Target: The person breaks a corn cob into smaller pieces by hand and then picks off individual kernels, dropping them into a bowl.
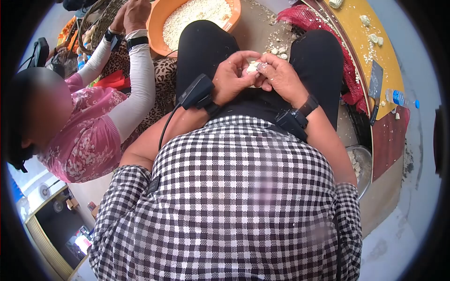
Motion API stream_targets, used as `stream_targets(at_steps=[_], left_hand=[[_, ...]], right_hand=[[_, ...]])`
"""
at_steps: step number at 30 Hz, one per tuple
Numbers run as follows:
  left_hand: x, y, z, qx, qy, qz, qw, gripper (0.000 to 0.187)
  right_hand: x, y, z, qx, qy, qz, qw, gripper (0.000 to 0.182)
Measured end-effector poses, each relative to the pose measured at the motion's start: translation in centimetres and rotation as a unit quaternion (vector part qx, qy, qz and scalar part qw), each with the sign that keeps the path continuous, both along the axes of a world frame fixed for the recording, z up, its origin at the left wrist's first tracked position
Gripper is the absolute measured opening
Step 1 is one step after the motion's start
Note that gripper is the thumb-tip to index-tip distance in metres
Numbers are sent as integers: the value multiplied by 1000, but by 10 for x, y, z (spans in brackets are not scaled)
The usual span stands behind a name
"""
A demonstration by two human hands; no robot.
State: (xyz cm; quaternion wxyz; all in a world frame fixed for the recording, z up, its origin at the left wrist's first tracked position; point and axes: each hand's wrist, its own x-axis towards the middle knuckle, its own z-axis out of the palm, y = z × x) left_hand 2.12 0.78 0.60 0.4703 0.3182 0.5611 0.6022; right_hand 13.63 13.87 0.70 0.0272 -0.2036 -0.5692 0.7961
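In front of my lap, between my knees, both hands meet around a whitish piece of garlic (252,67). My left hand (229,77) curls around it from the left, with its fingers partly hidden behind it. From the other side my right hand (282,78) presses thumb and fingers against the same piece. Below my hands, loose garlic bits (280,50) lie scattered on the floor. Beyond my left knee stands an orange basin (154,29) holding many small white cloves (197,19).
At right, a yellow board (349,28) bears garlic pieces, a cleaver (375,84) and a plastic bottle (397,97). A red mesh sack (355,96) lies beside it. A metal bowl (365,175) is near my right elbow. A co-worker (89,112) sits close on my left.
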Motion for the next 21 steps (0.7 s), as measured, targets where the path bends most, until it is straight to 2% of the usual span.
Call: stream_targets(at_steps=[2,8,11,14,17,21], left_hand=[[-2,-1,-7,-12,39,14,999,30],[-1,2,-1,-50,10,5,999,24],[0,3,-7,-39,32,7,999,23],[3,5,-8,-17,-15,39,999,25],[0,4,-10,-32,40,8,999,23],[-2,2,-11,-29,37,-3,999,24]], right_hand=[[0,-1,2,10,-8,-15,1000,13],[1,-2,1,48,6,-31,998,11],[0,-2,-2,74,12,-36,997,9],[-1,-2,-2,87,17,-41,995,9],[-1,-3,5,93,4,-44,995,8],[0,-4,6,92,8,-37,995,9]])
